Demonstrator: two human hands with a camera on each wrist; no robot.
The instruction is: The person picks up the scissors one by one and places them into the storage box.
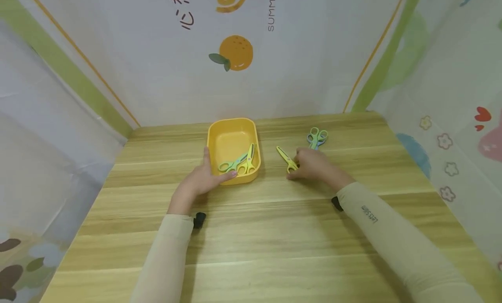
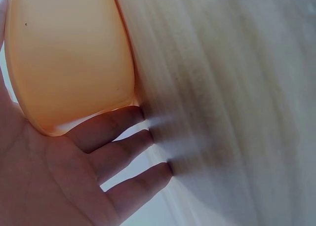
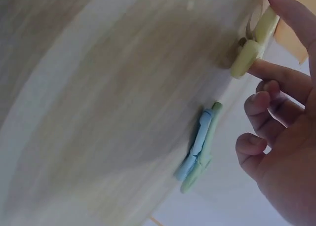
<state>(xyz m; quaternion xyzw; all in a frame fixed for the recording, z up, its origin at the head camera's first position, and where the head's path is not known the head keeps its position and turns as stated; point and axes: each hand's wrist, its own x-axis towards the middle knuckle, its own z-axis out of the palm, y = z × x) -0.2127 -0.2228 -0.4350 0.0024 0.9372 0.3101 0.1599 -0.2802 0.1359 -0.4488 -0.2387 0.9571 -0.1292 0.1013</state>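
A yellow box [image 1: 231, 141] stands near the table's back edge, with green scissors [image 1: 226, 166] and yellow-handled scissors [image 1: 251, 157] lying inside. My left hand [image 1: 200, 178] rests about its near left corner, thumb along the front rim and fingers against the left side. Those fingers [image 2: 118, 154] are nearly straight, their tips at the tabletop. To the right of the box, my right hand [image 1: 315, 165] pinches yellow scissors [image 1: 285, 157] by the handles, between thumb and index finger; the blades point toward the back left. Its other fingers [image 3: 261, 105] are curled beneath.
Just beyond my right hand lie green-and-blue scissors [image 1: 317, 137], partly hidden by it in the head view. The wood-grain table [image 1: 266, 250] backs onto a white printed curtain [image 1: 298, 76]. More printed cloth [image 1: 451, 133] hangs at the right side.
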